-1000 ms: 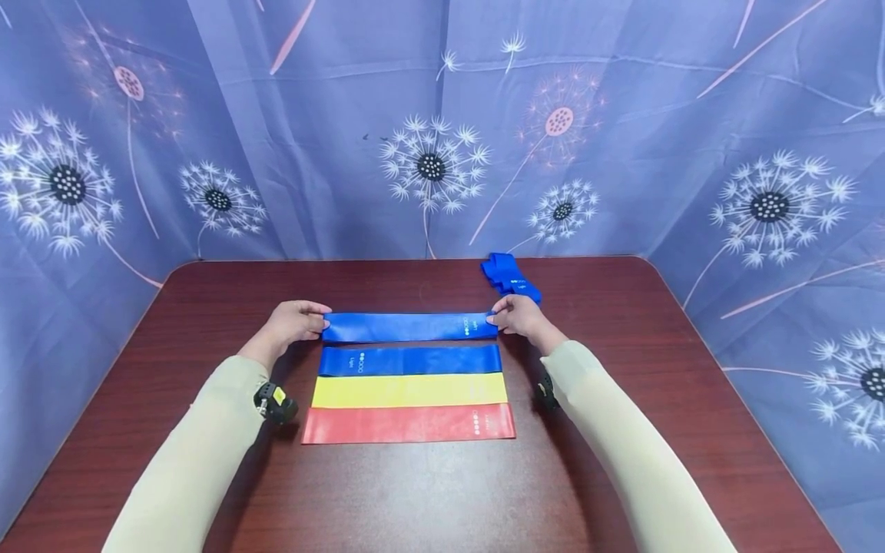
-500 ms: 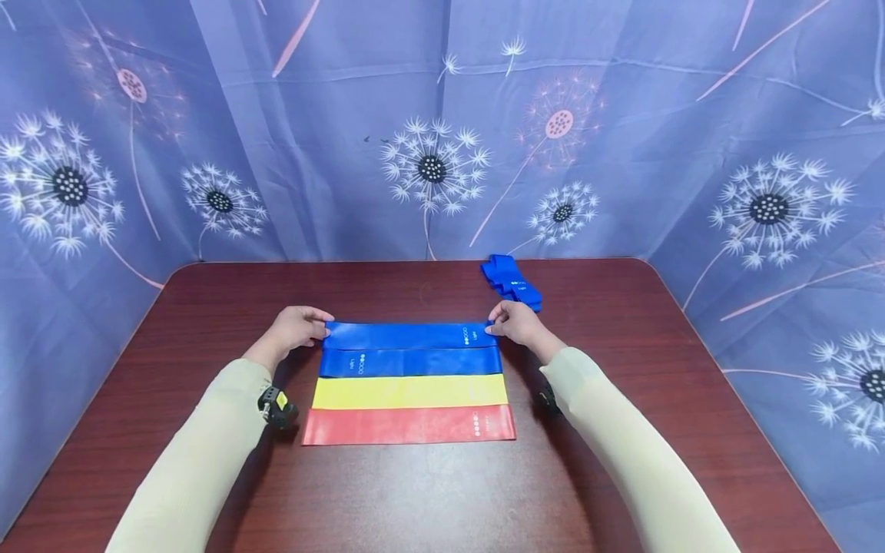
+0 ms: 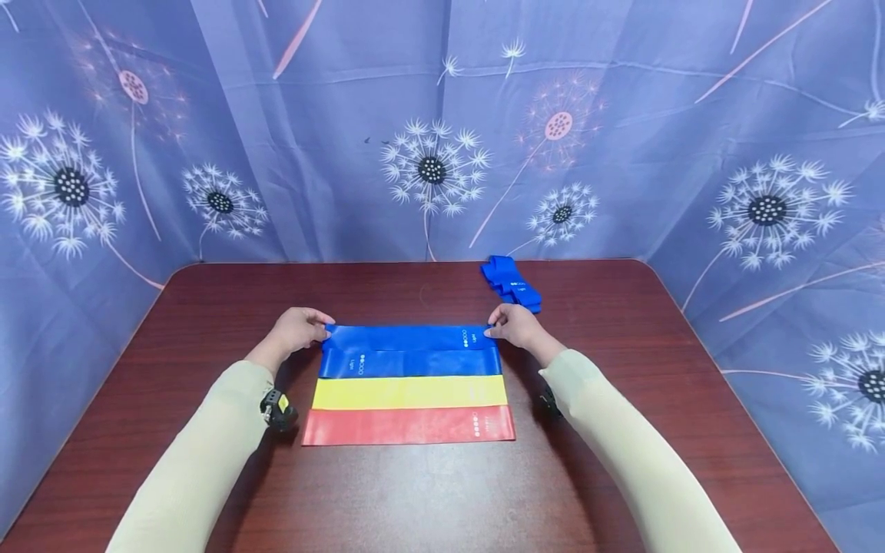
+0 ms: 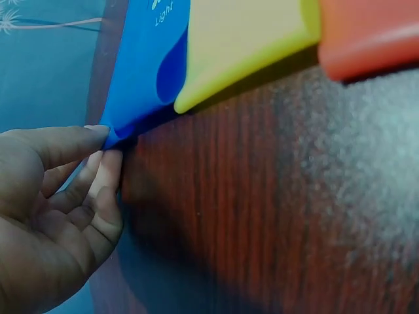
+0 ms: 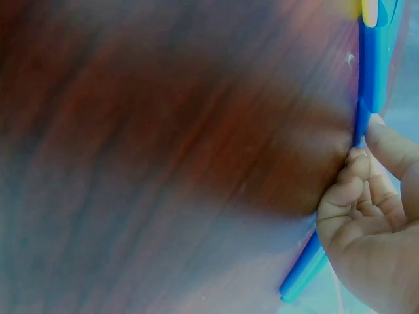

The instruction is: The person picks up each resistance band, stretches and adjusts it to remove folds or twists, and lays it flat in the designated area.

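A flat blue resistance band [image 3: 401, 337] lies farthest back in a row of bands on the table. My left hand [image 3: 297, 330] pinches its left end between thumb and fingers; the left wrist view shows this left hand [image 4: 59, 209] close up. At the opposite end my right hand [image 3: 517, 326] pinches the band's right corner, near the printed "Light". Just in front lies a second blue band [image 3: 422, 364], its back edge meeting or slightly under the held one. A yellow band [image 3: 408, 392] and a red band [image 3: 401, 427] follow toward the front.
Another blue band [image 3: 510, 283], loosely folded, lies behind my right hand near the table's back edge. The dark red wooden table [image 3: 442, 499] is bordered by a blue dandelion-print curtain [image 3: 332, 153] at the back and sides.
Both hands have drawn the held blue band toward the front and lowered it, closing the gap to the second blue band. The other bands stay where they were.
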{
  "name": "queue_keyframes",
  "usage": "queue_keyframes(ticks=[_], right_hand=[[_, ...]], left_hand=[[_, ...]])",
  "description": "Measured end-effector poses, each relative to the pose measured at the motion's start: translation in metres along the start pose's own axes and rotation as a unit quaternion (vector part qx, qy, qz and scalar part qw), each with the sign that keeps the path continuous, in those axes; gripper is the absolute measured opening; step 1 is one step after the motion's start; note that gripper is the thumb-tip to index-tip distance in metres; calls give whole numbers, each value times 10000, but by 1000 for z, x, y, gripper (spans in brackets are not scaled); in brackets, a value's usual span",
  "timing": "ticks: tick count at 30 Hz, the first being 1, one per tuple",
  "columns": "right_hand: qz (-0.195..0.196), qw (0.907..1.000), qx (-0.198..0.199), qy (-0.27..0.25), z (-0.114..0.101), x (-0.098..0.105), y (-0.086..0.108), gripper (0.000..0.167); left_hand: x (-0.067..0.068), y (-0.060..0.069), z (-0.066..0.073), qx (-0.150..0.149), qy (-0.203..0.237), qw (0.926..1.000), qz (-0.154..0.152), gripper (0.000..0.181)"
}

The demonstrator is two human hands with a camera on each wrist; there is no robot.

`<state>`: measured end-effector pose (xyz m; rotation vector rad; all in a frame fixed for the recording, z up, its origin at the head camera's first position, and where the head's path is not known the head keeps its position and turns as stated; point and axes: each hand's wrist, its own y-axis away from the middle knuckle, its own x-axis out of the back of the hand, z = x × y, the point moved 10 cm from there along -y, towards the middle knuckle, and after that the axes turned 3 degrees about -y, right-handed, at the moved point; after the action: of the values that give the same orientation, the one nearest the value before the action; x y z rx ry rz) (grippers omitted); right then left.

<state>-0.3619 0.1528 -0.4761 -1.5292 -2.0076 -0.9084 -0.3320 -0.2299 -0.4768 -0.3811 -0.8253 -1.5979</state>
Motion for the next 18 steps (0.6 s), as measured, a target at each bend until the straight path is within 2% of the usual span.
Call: queue_keyframes(ticks=[12, 18], right_hand=[[39, 9996, 44, 281, 0, 1, -3, 20], [20, 9995, 74, 311, 2, -1, -2, 21]], left_hand=[[2, 3, 4, -150, -557, 9982, 148, 28], [0, 1, 3, -174, -733, 9972, 24, 30]])
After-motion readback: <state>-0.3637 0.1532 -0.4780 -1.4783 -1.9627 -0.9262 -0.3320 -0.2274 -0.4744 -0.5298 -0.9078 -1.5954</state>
